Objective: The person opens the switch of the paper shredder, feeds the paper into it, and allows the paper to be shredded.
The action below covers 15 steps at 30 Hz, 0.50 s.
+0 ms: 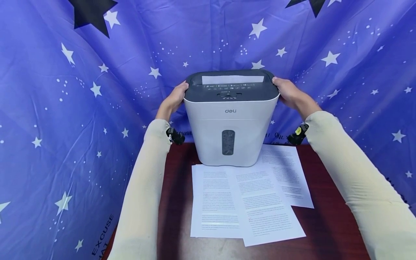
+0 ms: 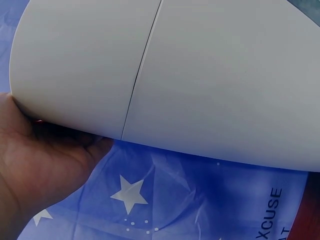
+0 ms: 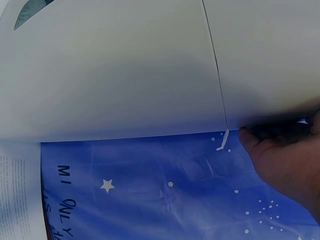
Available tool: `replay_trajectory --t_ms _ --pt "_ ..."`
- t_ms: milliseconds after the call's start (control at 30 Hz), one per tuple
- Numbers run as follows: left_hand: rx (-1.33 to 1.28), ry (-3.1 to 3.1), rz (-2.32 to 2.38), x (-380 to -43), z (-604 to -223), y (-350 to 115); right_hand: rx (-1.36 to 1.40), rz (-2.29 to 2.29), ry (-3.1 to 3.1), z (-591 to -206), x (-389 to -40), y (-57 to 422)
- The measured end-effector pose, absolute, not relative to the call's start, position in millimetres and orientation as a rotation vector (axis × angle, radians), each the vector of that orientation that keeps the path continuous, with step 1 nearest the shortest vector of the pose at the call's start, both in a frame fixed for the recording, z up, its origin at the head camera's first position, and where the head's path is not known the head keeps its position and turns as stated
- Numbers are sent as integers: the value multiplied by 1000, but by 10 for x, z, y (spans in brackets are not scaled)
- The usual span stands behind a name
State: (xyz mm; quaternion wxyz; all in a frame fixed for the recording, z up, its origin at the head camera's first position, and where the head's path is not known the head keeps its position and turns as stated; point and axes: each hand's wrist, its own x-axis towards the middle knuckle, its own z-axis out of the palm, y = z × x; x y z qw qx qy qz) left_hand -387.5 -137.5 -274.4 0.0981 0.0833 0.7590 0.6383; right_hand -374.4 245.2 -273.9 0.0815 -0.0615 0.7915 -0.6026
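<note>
A white paper shredder with a dark grey top and a small dark window in front stands upright between the two hands, close over the printed sheets. My left hand grips the left end of its top, thumb near the upper edge. Opposite it, the right hand holds the right end. In the left wrist view, fingers of the left hand tuck in against the white body. The right wrist view has the right hand tucked in likewise; most of its fingers are hidden.
Several printed sheets lie overlapped on the dark red table, in front of the shredder and partly under it in view. A blue star-patterned curtain hangs close behind and along both sides.
</note>
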Motion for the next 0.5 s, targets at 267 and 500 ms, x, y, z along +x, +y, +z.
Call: replay_trajectory --t_ms 267,500 --pt "251 2239 1900 -3879 -2746 -1371 -196 -1796 2326 -2731 -3743 2443" --pt "256 2235 1901 -3872 -2745 -1372 -200 -1781 2322 -2719 -3751 2444"
